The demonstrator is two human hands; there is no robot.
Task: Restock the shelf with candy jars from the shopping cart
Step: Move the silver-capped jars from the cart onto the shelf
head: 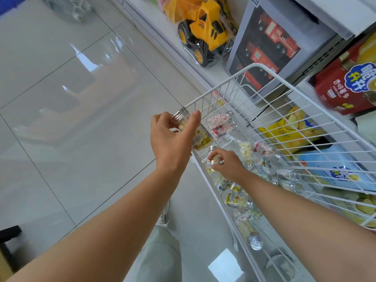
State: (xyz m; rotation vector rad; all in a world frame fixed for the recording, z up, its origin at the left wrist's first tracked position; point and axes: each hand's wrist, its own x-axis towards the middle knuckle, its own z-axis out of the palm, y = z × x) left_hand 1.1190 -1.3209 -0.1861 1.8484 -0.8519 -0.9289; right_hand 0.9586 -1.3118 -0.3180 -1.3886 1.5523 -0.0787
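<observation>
My left hand [173, 137] grips a clear candy jar [200, 137] with yellow candies and a silver cap, held just above the near rim of the white wire shopping cart [254, 67]. Inside the cart, my right hand [227, 164] pinches a second small jar [211, 161] by its neck. Several more jars of pink and yellow candies lie in the cart, two of them pink-filled [220, 124] near the far end and one with its silver cap [254, 242] facing me.
Shelves stand behind the cart to the right, holding a yellow toy truck [205, 35] in plastic wrap, a boxed red fire engine set [266, 47], a red snack box [345, 84] and yellow chip boxes [289, 127]. Glossy tiled floor [71, 98] stretches to the left.
</observation>
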